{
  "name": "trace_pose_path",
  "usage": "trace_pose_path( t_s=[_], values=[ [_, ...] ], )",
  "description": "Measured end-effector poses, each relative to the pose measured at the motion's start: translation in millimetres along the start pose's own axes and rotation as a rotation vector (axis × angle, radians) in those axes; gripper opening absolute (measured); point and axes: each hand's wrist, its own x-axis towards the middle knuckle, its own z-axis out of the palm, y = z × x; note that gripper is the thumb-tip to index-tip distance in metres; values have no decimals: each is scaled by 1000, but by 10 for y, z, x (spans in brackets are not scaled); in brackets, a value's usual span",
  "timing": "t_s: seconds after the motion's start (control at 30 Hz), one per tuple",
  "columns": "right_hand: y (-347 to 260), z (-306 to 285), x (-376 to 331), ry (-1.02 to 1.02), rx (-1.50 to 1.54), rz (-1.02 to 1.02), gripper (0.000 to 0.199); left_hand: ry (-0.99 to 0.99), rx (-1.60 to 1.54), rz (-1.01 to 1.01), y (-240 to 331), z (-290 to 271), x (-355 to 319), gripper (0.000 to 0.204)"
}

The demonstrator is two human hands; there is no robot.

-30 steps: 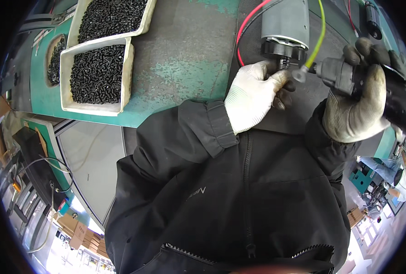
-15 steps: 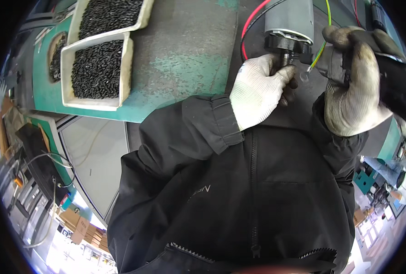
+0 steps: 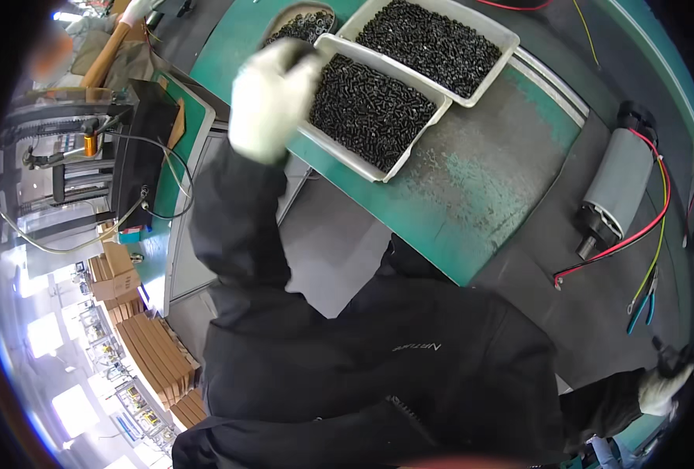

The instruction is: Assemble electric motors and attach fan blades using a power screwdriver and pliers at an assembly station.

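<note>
My left hand, in a white glove with dark fingertips, is smeared by motion. It is over the left side of the nearer white bin of small black cylindrical parts, close to a small oval dish of ring-like pieces. Blur hides whether its fingers hold anything. At the far right edge, my gloved right hand is closed around a black tool, only partly visible. A grey cylindrical motor with red, black and yellow-green wires lies on the dark mat, its threaded shaft toward me.
A second white bin of black parts adjoins the first on the worn green bench. Blue-handled pliers lie right of the motor, near the wire ends. Stacked cardboard and a machine frame stand at the left.
My left hand has left the motor's shaft and moved left to the bins. My right hand has drawn away to the right with the black tool. The view has turned leftward.
</note>
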Motion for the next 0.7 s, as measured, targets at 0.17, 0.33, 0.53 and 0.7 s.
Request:
trace_pose_path(
  t_s=[0.17,0.33,0.53,0.7],
  values=[
    [717,-245,-201,380,-361,210,33,97,427,71,-851,-69,817,28],
    [896,-1169,-31,419,-346,47,36,37,634,146,-1229,306,1169,33],
    [10,286,-473,443,-987,-853,43,-80,262,74,-1370,-28,1361,39],
    [690,601,-465,-415,-1222,-8,60,-88,-185,-230,-2752,-498,1773,27]
  ],
)
